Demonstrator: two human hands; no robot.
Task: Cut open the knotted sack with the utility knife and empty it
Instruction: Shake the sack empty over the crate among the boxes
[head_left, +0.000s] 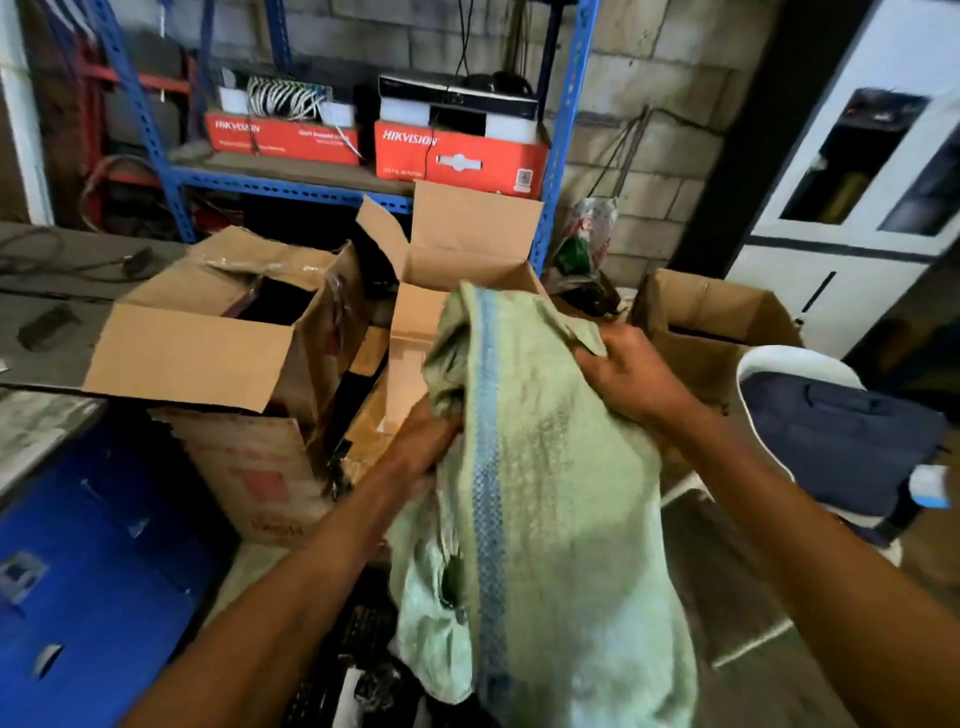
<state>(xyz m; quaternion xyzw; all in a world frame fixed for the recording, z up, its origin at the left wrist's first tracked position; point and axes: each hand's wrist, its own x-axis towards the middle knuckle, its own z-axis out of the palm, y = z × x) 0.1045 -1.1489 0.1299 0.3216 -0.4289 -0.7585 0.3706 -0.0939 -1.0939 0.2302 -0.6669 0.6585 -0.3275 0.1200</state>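
Note:
A pale green woven sack (556, 499) with a blue stripe down its length hangs upside down in front of me, limp and crumpled. My left hand (421, 447) grips its left fold at mid-height. My right hand (631, 376) grips the cloth near the raised end on the right. A dark tear shows low on the sack's left side. Under it lies a heap of dark objects (363, 660), blurred. No utility knife is in view.
Open cardboard boxes stand behind the sack: a large one (208, 343) at left, one (457, 244) in the middle, another (711, 317) at right. A blue shelf rack (563, 130) holds red boxes. A blue bin (78, 561) sits at lower left, a white chair with dark cloth (831, 441) at right.

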